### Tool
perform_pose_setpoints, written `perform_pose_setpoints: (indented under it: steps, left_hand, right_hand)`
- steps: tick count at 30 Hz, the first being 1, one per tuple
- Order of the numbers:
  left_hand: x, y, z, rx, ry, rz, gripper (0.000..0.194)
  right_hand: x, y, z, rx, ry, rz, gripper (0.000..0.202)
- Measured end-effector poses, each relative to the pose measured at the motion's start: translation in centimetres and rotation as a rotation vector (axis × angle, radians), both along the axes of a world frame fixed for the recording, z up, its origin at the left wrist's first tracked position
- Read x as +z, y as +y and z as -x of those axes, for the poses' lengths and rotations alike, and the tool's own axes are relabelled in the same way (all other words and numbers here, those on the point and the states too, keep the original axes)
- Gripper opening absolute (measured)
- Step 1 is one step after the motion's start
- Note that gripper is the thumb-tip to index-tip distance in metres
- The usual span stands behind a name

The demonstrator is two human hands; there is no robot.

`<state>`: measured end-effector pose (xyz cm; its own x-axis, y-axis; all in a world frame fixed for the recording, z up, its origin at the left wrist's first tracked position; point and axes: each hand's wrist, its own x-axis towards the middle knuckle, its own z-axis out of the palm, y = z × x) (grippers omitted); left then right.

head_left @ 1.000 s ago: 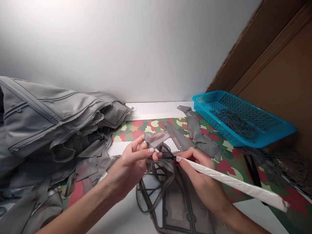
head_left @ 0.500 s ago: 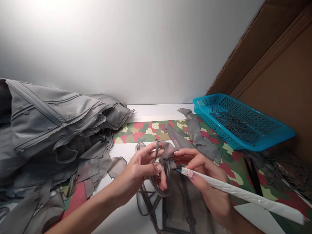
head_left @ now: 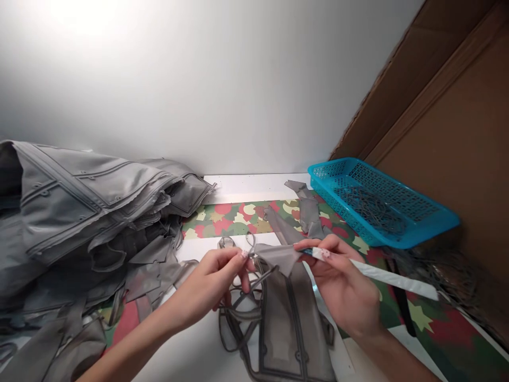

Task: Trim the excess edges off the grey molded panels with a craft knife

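My left hand [head_left: 212, 281] is closed in a pinch on one end of a thin grey rubber-like sheet [head_left: 278, 257], with a narrow grey loop by the fingertips. My right hand [head_left: 348, 289] holds the sheet's other end, so the sheet stretches between both hands. Also in the right hand lies a slim tool with a white-wrapped handle [head_left: 393, 278] and a dark tip; its exact kind is unclear. Below them, a grey sheet with raised dark outlines [head_left: 280, 323] rests on the white surface. Tangled grey loops [head_left: 238, 318] lie to its left.
A big heap of grey moulded sheets [head_left: 91, 185] fills the left side. To the right stands a blue perforated basket [head_left: 433, 228] holding thin grey strips, with a cardboard wall [head_left: 437, 116] behind it. A black slender tool [head_left: 405, 313] and grey scraps [head_left: 308, 212] lie on the patterned covering.
My hands have moved apart, and the grey sheet is now drawn out between them. The white-handled tool has swung to lie flatter. The camera view has shifted slightly.
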<state>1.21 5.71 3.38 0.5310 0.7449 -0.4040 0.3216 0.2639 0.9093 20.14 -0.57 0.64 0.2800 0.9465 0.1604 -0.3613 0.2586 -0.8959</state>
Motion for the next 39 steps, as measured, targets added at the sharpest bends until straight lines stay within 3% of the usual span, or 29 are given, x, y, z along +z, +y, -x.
perform_pose_setpoints:
  steps: [4, 8, 13, 20, 23, 25, 28, 31, 34, 39]
  left_hand:
    - [0.2, -0.3, 1.2, -0.031, 0.148, -0.026, 0.037]
    - [-0.3, -0.4, 1.8, -0.042, 0.162, -0.081, 0.039]
    - [-1.8, 0.2, 2.8, -0.017, 0.183, -0.183, 0.039]
    - [-2.9, 1.3, 4.3, 0.039, 0.269, -0.459, 0.022]
    - [-3.0, 1.2, 4.6, -0.029, 0.266, -0.538, 0.014]
    - [-3.1, 1.1, 4.8, -0.11, 0.289, -0.621, 0.026]
    - [-3.3, 1.1, 5.1, -0.274, 0.394, -0.808, 0.038]
    - [-3.5, 1.2, 5.3, -0.365, 0.415, -0.892, 0.032]
    - [-3.3, 1.3, 5.5, -0.31, 0.318, -0.842, 0.022]
    - [-2.4, 1.4, 5.7, -0.035, 0.118, -0.636, 0.021]
  right_hand:
    - [0.7, 1.0, -0.3, 0.047, 0.256, 0.134, 0.01]
    - [1.6, 1.7, -0.2, 0.077, 0.414, 0.258, 0.004]
    - [2.0, 2.6, 0.2, 0.164, 0.374, 0.286, 0.006]
    - [0.7, 2.6, 2.2, 0.339, 0.234, 0.408, 0.01]
    - [0.2, 1.6, 3.2, 0.465, 0.186, 0.527, 0.011]
    - [0.0, 1.0, 3.6, 0.527, 0.154, 0.607, 0.013]
    - [-0.2, 0.6, 3.9, 0.541, 0.11, 0.682, 0.015]
    - [-0.2, 0.7, 3.7, 0.52, 0.062, 0.705, 0.017]
    - [0.0, 0.8, 3.5, 0.523, 0.008, 0.719, 0.016]
    - [0.1, 0.8, 3.5, 0.562, -0.07, 0.718, 0.012]
